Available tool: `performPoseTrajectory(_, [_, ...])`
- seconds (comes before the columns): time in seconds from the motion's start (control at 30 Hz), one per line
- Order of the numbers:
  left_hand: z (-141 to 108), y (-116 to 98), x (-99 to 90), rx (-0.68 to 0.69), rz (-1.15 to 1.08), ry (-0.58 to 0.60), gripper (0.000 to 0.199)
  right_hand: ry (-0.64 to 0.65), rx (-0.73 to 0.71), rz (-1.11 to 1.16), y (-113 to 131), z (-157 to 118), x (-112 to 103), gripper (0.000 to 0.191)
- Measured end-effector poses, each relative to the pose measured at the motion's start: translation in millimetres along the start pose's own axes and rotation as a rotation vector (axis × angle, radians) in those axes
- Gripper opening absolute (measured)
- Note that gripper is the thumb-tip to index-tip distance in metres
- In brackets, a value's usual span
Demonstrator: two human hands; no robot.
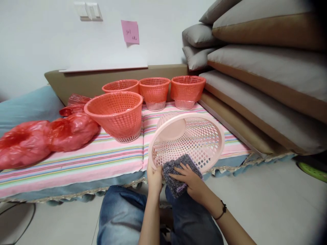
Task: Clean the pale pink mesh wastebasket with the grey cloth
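Note:
A pale pink perforated basket lies tipped on its side on the striped cover, its mouth facing my knees. My left hand is closed on the basket's rim at the lower left. Spread over a dark grey cloth, my right hand has its fingers apart and presses the cloth against the near rim. The cloth has a purple edge and hangs below the rim over my knee. A dark band circles the right wrist.
Behind stand several baskets wrapped in red plastic. Filled red bags lie at the left on the striped cover. Stacked grey and brown cushions rise at the right. A pink note is on the wall.

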State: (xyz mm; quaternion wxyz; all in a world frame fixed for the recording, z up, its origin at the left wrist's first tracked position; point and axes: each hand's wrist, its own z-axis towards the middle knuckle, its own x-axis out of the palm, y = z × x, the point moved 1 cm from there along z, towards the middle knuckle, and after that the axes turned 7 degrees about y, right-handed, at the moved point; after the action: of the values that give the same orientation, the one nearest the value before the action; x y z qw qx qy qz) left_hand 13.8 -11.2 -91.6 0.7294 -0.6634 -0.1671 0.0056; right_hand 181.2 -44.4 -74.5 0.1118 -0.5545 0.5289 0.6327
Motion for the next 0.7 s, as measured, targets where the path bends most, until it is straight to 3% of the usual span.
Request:
performPoseTrajectory(0.23, [1, 8, -3.6, -0.028, 0.007, -0.043, 0.065, 0.005, 0.004, -0.046, 6, -11, 4, 0.088])
performPoseTrajectory(0.37, [0, 5, -3.2, -0.036, -0.012, -0.043, 0.065, -0.02, 0.098, -0.103, 10, -16, 6, 0.078])
performPoseTrajectory(0.5, [0, -8, -2.0, -0.009, 0.025, -0.045, 0.069, -0.028, 0.226, -0.172, 1, -26, -4, 0.07])
performPoseTrajectory(0.7, [10, -40, -9.6, 0.103, 0.134, 0.097, 0.062, -0.019, 0.274, -0.241, -12, -43, -32, 0.073])
